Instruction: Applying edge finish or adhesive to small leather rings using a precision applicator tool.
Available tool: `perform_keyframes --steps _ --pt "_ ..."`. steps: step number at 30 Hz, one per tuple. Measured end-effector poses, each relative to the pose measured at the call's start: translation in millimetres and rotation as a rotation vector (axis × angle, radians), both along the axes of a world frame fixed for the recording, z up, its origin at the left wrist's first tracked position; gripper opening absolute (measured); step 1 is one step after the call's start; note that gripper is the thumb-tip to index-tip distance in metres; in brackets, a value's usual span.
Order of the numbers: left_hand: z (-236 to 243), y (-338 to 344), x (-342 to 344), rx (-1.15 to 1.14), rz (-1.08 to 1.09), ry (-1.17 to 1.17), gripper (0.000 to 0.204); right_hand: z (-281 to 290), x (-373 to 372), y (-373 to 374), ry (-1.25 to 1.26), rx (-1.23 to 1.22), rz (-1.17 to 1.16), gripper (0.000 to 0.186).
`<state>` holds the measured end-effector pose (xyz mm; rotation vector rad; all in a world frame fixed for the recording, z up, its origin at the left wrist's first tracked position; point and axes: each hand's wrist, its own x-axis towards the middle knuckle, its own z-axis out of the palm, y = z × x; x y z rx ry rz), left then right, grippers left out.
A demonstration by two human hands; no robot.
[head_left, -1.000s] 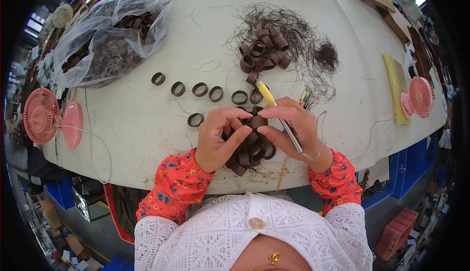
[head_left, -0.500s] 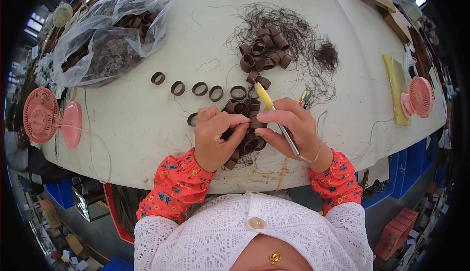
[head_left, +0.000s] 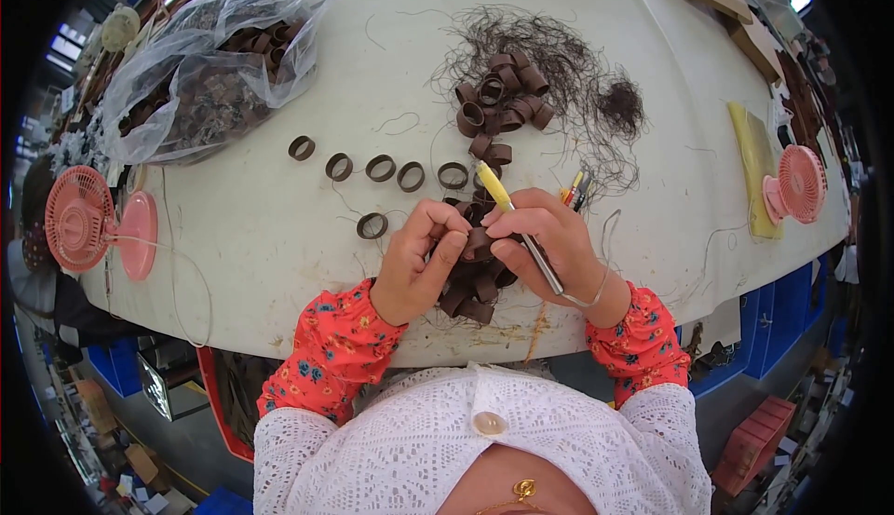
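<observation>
Head view: ring point(head_left: 478, 246) is up between the two hands, over the ring pile point(head_left: 473, 293), right at the fingertips. Right hand point(head_left: 549, 243) has it in a narrow thumb-and-finger pinch on its right side. Left hand point(head_left: 421, 259) is pinched narrow too, tips at the ring's left edge; too small to tell if they're on the rim or on a thread. Pen point(head_left: 494, 185) lies across the right hand, yellow end up-left, tip just above the pile.

Row of rings point(head_left: 381, 169) runs left of the pen tip, one single ring point(head_left: 372, 225) just beside the left hand. Second pile point(head_left: 503, 96) sits farther up the table point(head_left: 680, 264), next to tangled thread point(head_left: 559, 45). Clear bag point(head_left: 223, 82) with more rings is upper left. Pink fans point(head_left: 79, 220) at both sides.
</observation>
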<state>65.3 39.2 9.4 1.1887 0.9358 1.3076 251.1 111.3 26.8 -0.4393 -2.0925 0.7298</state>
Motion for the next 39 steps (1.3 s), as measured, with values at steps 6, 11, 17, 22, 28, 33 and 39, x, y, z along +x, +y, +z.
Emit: perform_keyframes --steps 6,11,17,22,28,33,39 --pt "-3.4 -0.4 0.9 0.068 0.001 0.061 0.008 15.6 2.2 -6.9 0.12 -0.463 0.095 0.036" --pt "-1.0 -1.6 -0.3 0.073 0.012 0.139 0.007 10.6 13.4 -0.5 0.388 -0.879 0.32 0.031" --pt "-0.7 -1.8 -1.3 0.102 0.02 0.202 0.009 4.8 12.8 -3.0 0.403 -0.991 0.412 0.029" --pt "-1.8 -2.1 -1.3 0.102 0.027 0.209 0.009 7.5 9.0 -6.7 0.368 -0.958 0.348 0.027" --pt "-1.8 -2.3 -1.4 0.112 0.034 0.23 0.009 11.8 9.5 -7.2 0.319 -0.99 0.332 0.027" --pt "-0.8 -2.2 -1.0 0.117 0.035 0.227 0.008 13.1 9.9 -7.6 0.304 -0.999 0.32 0.026" --pt "0.0 -2.2 -1.2 0.121 0.035 0.237 0.008 12.8 10.0 -7.4 0.298 -0.995 0.317 0.026"
